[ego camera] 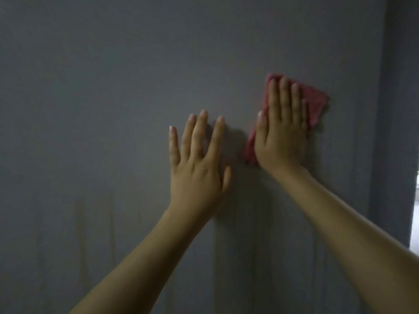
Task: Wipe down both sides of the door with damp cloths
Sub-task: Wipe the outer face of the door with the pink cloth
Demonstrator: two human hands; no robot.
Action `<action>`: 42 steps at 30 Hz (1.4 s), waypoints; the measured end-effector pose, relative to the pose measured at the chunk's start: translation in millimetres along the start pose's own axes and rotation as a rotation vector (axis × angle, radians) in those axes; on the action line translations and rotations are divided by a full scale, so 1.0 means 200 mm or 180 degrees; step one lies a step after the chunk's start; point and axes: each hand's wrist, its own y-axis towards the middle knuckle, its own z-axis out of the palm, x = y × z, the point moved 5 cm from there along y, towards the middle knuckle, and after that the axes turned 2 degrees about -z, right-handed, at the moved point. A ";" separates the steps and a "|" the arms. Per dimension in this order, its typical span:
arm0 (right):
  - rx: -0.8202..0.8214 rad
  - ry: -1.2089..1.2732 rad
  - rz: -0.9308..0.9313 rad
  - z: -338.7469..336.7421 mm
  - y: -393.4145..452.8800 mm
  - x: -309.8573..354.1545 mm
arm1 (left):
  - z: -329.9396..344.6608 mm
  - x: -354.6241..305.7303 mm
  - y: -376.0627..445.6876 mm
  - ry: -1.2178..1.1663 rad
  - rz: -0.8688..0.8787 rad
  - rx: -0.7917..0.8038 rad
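Note:
A flat grey door (113, 109) fills nearly the whole view, in dim light. My right hand (281, 132) lies flat with straight fingers on a red cloth (315, 105) and presses it against the door, right of centre. The cloth shows above, right of and lower left of the hand. My left hand (199, 159) is spread open with its fingers straight, flat against the bare door just left of the cloth. It holds nothing.
The door's right edge (394, 132) runs down the right side as a darker grey band. A thin bright gap (415, 211) shows beyond it at the lower right. Faint vertical streaks (81, 223) mark the lower left of the door.

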 end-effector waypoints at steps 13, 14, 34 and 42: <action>0.0157 0.0062 -0.0484 0.00 -0.21 -0.15 | 0.13 -0.11 0.05 0.0212 0.0021 -0.0213; 0.0302 0.0083 -0.0969 0.00 -0.25 -0.15 | 0.14 -0.11 0.05 0.0199 0.0024 -0.0232; -0.0140 0.0031 0.0998 -0.04 -0.17 -0.54 | 0.15 -0.13 0.06 0.0036 -0.0056 -0.0263; 0.0235 0.0169 0.0477 -0.04 -0.25 -0.72 | 0.15 -0.12 0.05 0.0032 -0.0012 -0.0289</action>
